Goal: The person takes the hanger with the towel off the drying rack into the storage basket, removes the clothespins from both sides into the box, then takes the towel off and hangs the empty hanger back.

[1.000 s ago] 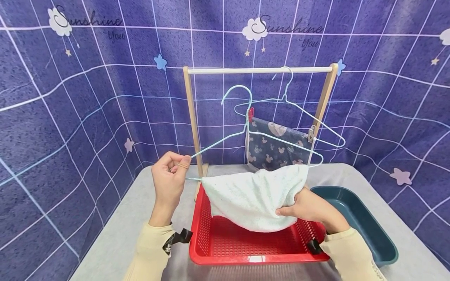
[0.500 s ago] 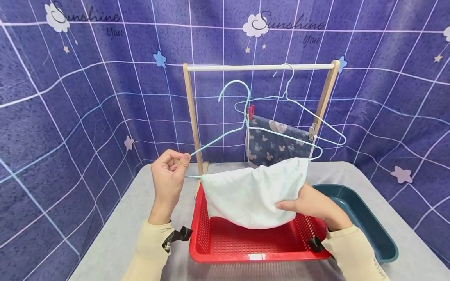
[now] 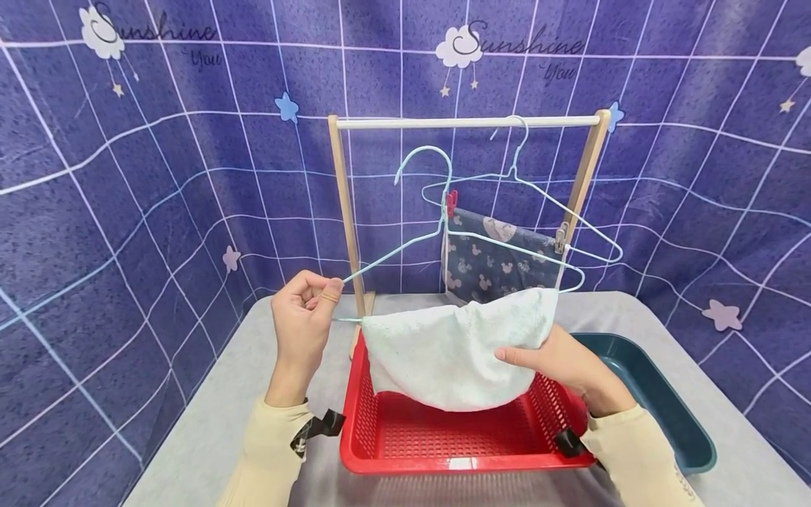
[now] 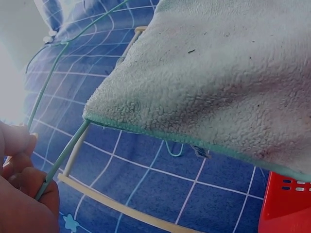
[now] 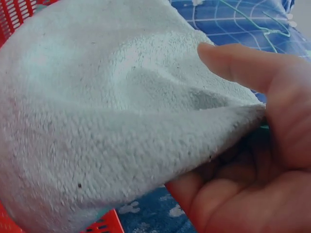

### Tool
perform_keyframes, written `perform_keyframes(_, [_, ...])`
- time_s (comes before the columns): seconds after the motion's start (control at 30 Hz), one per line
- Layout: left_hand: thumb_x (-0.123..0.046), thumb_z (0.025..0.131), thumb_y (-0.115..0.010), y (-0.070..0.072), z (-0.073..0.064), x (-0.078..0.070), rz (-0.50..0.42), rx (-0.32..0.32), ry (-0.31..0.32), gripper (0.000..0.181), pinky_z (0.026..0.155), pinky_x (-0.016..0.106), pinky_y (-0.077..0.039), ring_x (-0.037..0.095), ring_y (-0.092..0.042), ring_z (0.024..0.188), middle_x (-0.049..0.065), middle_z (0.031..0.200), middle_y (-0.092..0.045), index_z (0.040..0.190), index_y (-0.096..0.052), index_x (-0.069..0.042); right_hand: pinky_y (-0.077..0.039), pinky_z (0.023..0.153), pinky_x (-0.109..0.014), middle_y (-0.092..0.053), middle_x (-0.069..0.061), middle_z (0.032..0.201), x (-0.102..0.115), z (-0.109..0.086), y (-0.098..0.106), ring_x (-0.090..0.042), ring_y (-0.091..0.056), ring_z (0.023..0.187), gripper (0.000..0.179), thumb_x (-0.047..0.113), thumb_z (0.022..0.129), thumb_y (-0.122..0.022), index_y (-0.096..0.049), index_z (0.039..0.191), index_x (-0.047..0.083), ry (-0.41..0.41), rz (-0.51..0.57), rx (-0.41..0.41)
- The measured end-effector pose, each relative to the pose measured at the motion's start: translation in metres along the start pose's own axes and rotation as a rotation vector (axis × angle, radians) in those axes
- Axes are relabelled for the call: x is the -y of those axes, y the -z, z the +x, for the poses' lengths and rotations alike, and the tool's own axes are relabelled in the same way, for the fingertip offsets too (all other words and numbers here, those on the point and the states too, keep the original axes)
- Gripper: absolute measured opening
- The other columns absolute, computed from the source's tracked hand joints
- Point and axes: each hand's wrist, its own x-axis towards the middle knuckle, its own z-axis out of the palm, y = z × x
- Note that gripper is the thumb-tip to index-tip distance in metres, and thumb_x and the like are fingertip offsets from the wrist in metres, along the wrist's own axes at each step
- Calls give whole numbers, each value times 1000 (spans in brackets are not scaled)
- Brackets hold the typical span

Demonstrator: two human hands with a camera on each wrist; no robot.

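Note:
A pale mint-white towel (image 3: 437, 359) is draped over the lower bar of a light-green wire hanger (image 3: 405, 246) and hangs in front of the rack. With curled fingers, my left hand (image 3: 300, 317) grips the hanger's left end; in the left wrist view the wire (image 4: 68, 148) runs out of the fist to the towel's corner. My right hand (image 3: 560, 362) holds the towel's right side, thumb in front and fingers behind. The right wrist view shows the thumb (image 5: 243, 63) nearly straight over the cloth and the other fingers bent beneath its edge.
Below the towel sits a red perforated basket (image 3: 465, 465). A dark teal tray (image 3: 700, 451) lies to its right. Behind stands a wooden rack with a white rail (image 3: 418, 123); a second hanger (image 3: 557, 193) on it carries a dark patterned cloth (image 3: 481, 264) with clips.
My right hand has shifted slightly up along the towel's right side, and the towel's lower edge sits a little higher. My left hand keeps its grip on the hanger end.

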Motion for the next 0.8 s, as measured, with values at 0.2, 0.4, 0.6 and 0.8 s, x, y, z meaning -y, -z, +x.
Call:
perform_keyframes(0.2, [-3, 93, -75, -2, -1, -2, -16, 10, 5, 16, 42, 26, -19, 4, -28, 49, -7, 55, -34, 83, -68, 7, -56, 92, -41, -66, -14, 124, 4, -2, -1, -27, -67, 109, 53, 17, 88, -83, -57, 132, 4, -20, 85, -34])
perform_keyframes(0.4, [-3, 93, -75, -4, -3, -3, -31, 27, 2, 16, 42, 27, -18, 5, -27, 49, -6, 56, -35, 83, -68, 7, -58, 89, -40, -73, -6, 121, 3, -1, -3, -23, -70, 106, 48, 6, 88, -80, -63, 132, 5, 30, 198, -32])
perform_keyframes(0.6, [-3, 93, -74, -5, -4, -4, -20, 38, -1, 15, 42, 27, -18, 4, -27, 50, -7, 56, -36, 82, -68, 6, -58, 89, -39, -75, -5, 119, 5, -1, -4, -22, -71, 104, 46, 7, 87, -81, -66, 131, 6, 46, 185, -47])
perform_keyframes(0.8, [-4, 93, -75, -6, -6, -5, -11, 38, 2, 16, 41, 27, -18, 5, -28, 50, -6, 56, -35, 82, -68, 4, -57, 88, -39, -76, -6, 115, 7, -1, -7, -22, -72, 101, 44, 11, 86, -84, -69, 127, 6, 21, 149, -77])
